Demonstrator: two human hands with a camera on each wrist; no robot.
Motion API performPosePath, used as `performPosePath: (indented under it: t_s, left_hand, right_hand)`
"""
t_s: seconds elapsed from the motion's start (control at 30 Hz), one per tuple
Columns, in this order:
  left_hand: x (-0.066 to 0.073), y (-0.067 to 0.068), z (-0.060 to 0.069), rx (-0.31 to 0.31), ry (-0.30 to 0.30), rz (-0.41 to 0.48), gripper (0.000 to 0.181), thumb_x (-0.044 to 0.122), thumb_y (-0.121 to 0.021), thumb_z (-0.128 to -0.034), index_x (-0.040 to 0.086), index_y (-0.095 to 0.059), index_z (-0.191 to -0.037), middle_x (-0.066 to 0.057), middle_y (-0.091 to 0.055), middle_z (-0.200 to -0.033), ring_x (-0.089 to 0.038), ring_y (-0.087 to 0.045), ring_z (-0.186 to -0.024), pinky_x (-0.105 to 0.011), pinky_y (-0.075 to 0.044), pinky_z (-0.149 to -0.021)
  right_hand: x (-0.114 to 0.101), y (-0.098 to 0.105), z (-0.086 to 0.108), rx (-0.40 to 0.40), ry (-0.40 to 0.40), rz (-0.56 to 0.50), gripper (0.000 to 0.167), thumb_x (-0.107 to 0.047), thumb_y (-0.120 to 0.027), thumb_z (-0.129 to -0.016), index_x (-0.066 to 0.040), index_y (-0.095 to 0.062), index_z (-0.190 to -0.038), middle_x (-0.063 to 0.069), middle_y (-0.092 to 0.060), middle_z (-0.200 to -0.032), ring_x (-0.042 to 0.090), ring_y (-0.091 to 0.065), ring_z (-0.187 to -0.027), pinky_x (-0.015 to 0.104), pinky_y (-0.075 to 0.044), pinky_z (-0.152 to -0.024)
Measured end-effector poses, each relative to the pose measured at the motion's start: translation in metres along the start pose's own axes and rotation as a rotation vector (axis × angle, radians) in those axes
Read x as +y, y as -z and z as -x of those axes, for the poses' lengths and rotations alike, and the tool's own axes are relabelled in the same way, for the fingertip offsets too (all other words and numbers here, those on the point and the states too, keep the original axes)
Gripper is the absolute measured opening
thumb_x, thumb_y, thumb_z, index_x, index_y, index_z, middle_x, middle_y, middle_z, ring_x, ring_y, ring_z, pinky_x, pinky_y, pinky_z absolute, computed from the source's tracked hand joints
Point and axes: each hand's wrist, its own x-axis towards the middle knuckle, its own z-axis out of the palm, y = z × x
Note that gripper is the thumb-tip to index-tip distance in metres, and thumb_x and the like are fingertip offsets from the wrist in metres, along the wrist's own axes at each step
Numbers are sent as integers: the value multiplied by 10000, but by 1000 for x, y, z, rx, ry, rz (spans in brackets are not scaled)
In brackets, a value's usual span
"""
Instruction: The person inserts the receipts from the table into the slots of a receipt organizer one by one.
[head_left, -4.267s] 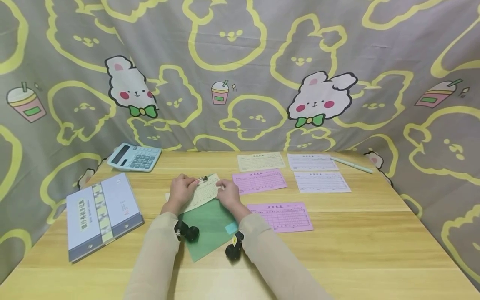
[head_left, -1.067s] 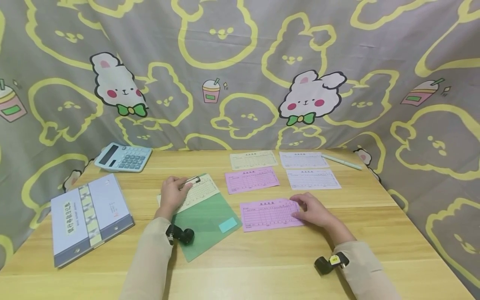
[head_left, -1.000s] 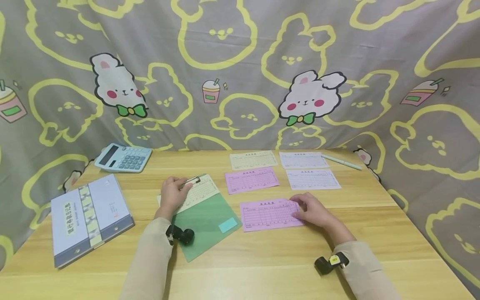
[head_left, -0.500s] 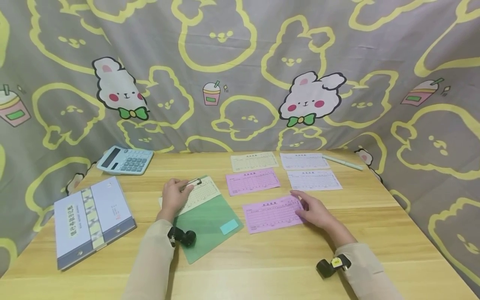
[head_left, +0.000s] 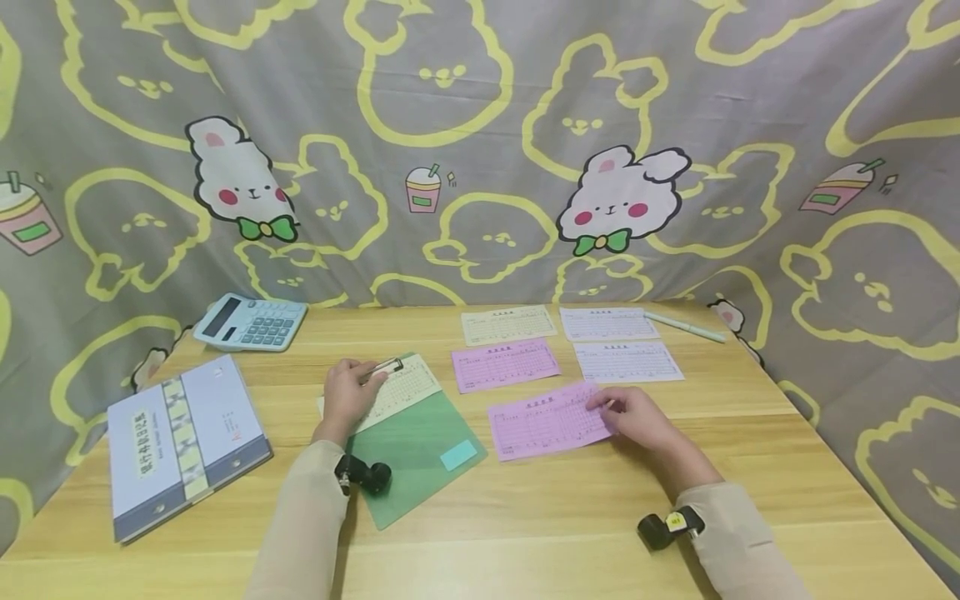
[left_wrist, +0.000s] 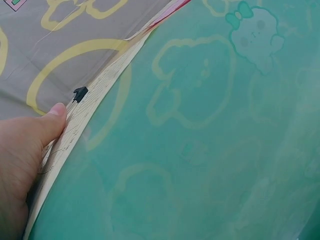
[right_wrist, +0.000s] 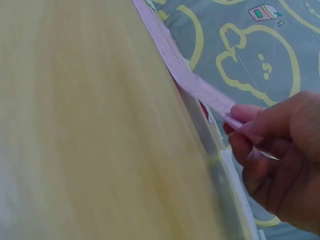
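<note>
My left hand (head_left: pixel 349 395) grips the top edge of a translucent green clipboard (head_left: pixel 416 458) at its wire clip (head_left: pixel 386 367), the thumb lying over a yellow form slip (head_left: pixel 405 390). The slip lies along the board's upper part; the fingers beneath are hidden. In the left wrist view the clip's black end (left_wrist: pixel 80 93) shows just past the thumb. To the right, my right hand (head_left: pixel 636 417) pinches the right end of a pink form slip (head_left: pixel 543 423) between thumb and fingers. In the right wrist view that end of the pink slip (right_wrist: pixel 200 90) bends up off the table.
Behind lie another pink slip (head_left: pixel 504 365), a yellow slip (head_left: pixel 508 325) and two white slips (head_left: pixel 609 323), with a pale pen (head_left: pixel 686 327) beside them. A blue calculator (head_left: pixel 251 323) and a blue-grey account book (head_left: pixel 187 446) are on the left. A patterned curtain (head_left: pixel 480 150) backs the wooden table (head_left: pixel 570 533).
My right hand has moved from the yellow slip on the clipboard to the front pink slip, whose right end is now raised. My left hand stays at the clip.
</note>
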Motion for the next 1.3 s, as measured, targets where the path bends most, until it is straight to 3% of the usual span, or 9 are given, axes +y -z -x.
performPosePath:
  t_s: [0.13, 0.3, 0.63, 0.97, 1.3]
  left_hand:
    - [1, 1, 0, -4, 16, 3, 412, 321, -530, -852, 34, -549, -1147, -143, -437, -1069, -322, -332, -1035, -443, -263, -852]
    - [1, 2, -1, -7, 20, -7, 415, 330, -529, -850, 37, -553, -1143, -143, -441, -1060, -316, -342, -1023, -440, -267, -849]
    - [1, 4, -1, -1, 0, -9, 413, 318, -538, -847, 18, -558, -1130, -163, -453, -1051, -320, -362, -1006, -441, -278, -842]
    - [0, 2, -3, -13, 28, 19, 437, 344, -552, -833, 39, -556, -1145, -154, -440, -1092, -314, -340, -1036, -444, -272, -853]
    - [-3, 2, -5, -7, 34, 17, 451, 354, -557, -825, 32, -559, -1141, -147, -455, -1068, -307, -357, -1007, -437, -286, -835]
  right_hand:
    - [-15, 3, 3, 18, -30, -73, 242, 118, -464, -727, 39, -602, -909, 117, -489, -685, 158, -448, -503, 232, -390, -409]
    - [-35, 8, 6, 36, 17, -108, 205, 122, -449, -767, 76, -583, -914, 162, -487, -708, 157, -449, -519, 227, -393, -416]
    - [-35, 2, -20, 6, 94, -231, 205, 73, -504, -794, 55, -589, -980, 152, -556, -761, 176, -528, -608, 333, -481, -529]
    - [-54, -38, -56, -48, 128, -332, 222, 114, -508, -771, 102, -585, -979, 221, -579, -903, 163, -546, -569, 379, -482, -509]
    - [-63, -85, -85, -86, -58, -348, 296, 119, -489, -759, 31, -611, -1013, 156, -568, -948, 146, -534, -552, 275, -475, -502]
